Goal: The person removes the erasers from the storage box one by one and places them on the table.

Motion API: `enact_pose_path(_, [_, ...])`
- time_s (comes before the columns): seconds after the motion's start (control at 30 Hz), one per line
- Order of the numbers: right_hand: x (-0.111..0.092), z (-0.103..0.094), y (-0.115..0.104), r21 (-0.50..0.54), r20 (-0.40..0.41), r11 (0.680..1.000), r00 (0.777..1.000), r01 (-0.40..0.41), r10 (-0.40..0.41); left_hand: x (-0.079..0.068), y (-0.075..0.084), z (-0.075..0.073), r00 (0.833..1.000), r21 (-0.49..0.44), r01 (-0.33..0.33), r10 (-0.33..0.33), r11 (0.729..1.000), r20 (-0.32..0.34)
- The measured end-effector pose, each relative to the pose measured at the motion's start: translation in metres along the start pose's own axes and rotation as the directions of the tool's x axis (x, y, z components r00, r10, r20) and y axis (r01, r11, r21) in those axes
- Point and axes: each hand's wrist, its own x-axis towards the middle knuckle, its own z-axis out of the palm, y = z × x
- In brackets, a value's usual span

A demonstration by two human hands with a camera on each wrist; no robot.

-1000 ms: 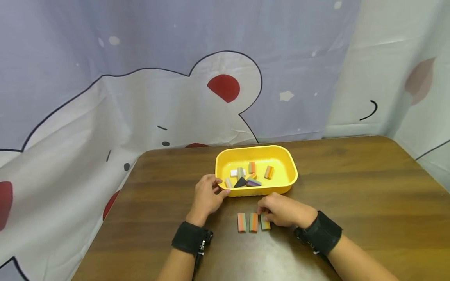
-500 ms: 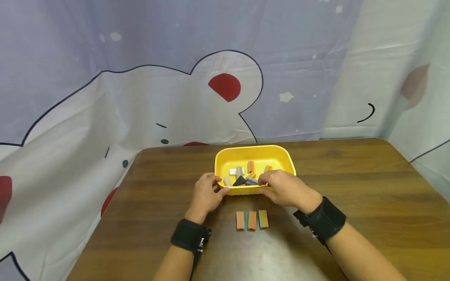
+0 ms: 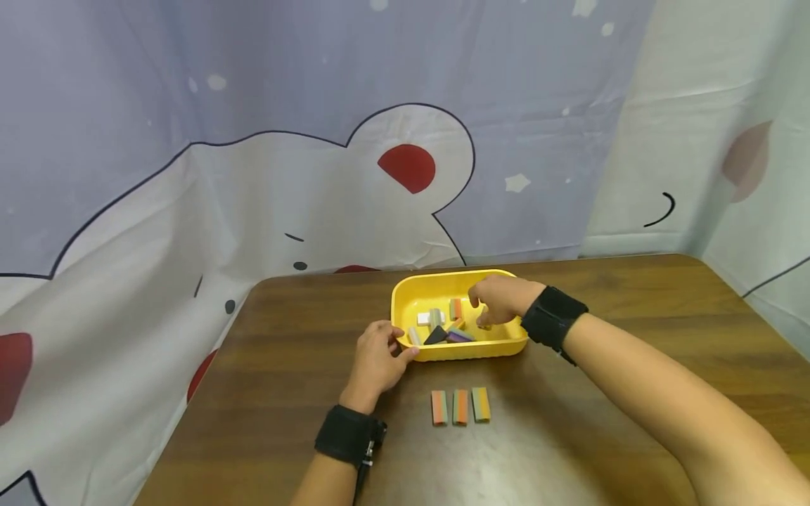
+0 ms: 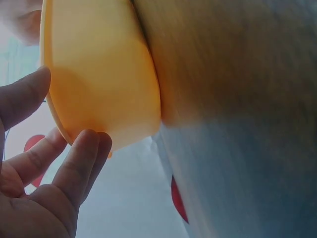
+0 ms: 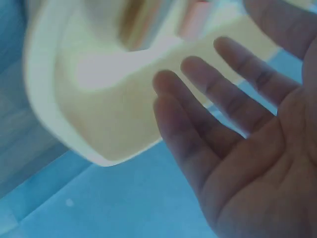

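Note:
A shallow yellow plastic tray point(image 3: 468, 351) stands on the table. My left hand point(image 3: 377, 360) grips its near left corner, thumb at the front rim and fingers over the left side. The left wrist view shows the fingertips point(image 4: 86, 141) against the tray's outer wall point(image 4: 109, 74). My right hand point(image 3: 503, 299) reaches over the tray's right part. In the right wrist view its fingers point(image 5: 198, 134) are spread and relaxed, holding nothing, with a striped bar point(image 5: 143, 25) beyond them. In the tray lie an orange-green bar point(image 3: 455, 309), a black triangular piece point(image 3: 435, 335) and a purple bar point(image 3: 460, 336).
In front of the tray, three small striped bars lie side by side on the wooden table point(image 3: 304, 323): a pink-green bar point(image 3: 439, 407), an orange-green bar point(image 3: 460, 407) and a yellow-green bar point(image 3: 481, 405). A printed cloth point(image 3: 285, 197) hangs behind the table.
My right hand has left the yellow-green bar at the right end of the row and moved up and away, over the tray. The left hand keeps its grip on the tray corner.

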Motion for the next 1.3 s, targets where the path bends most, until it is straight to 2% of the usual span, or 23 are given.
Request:
enact_pose_path(0.17, [0.020,0.003,0.002,-0.019,0.153,0.998,0.987,-0.054,0.056,-0.003,-0.004,0.000,1.000,-0.003,0.000,0.000,1.000,-0.013])
enact_pose_path(0.37, [0.032,0.010,0.002,-0.045,0.223,0.994,0.969,-0.097,0.105,-0.007,-0.005,0.000,1.000,-0.005,0.008,-0.008,1.000,-0.004])
enact_pose_path(0.73, [0.039,0.012,0.002,-0.089,0.234,0.991,0.965,-0.101,0.120,-0.005,-0.002,0.001,1.000,-0.008,-0.014,0.014,1.000,-0.011])
enact_pose_path(1.1, [0.047,0.012,0.004,-0.129,0.235,0.991,0.970,-0.035,0.065,-0.003,-0.002,0.002,1.000,-0.005,-0.006,0.006,1.000,-0.014])
enact_pose_path(1.3, [0.049,0.014,0.012,-0.060,0.214,0.998,0.976,-0.035,0.047,-0.002,-0.003,0.001,1.000,-0.008,-0.008,0.008,1.000,-0.009])
